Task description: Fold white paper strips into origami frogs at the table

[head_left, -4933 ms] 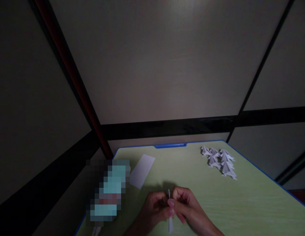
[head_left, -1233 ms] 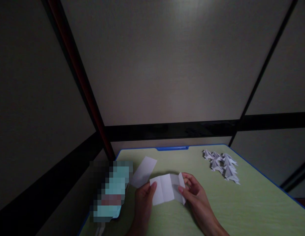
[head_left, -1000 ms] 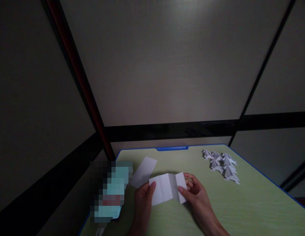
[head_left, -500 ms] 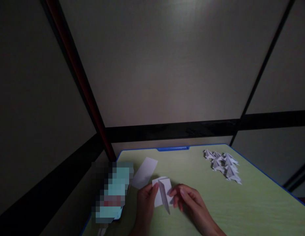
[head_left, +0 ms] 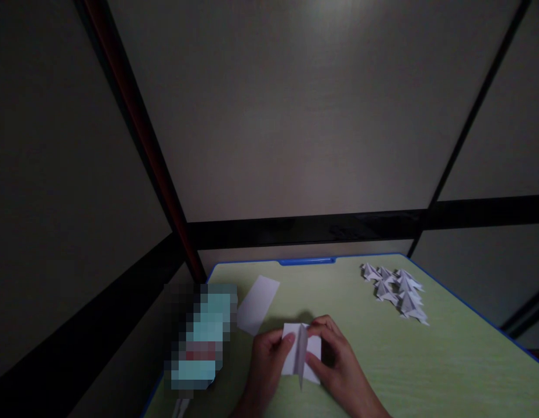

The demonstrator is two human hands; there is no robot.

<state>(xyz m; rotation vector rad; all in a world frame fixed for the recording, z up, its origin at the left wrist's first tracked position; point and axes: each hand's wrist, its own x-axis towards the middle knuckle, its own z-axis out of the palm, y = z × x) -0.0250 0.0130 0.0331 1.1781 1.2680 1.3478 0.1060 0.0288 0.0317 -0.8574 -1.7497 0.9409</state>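
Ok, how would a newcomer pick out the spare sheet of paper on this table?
Start at the green table with the blue rim. On its left side, beyond the left hand, lies a white paper strip. It is flat and untouched, unlike the creased paper held between that hand and the right hand, and the heap of folded shapes at far right.

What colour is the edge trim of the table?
Blue trim around the pale green table; clearest in the head view.
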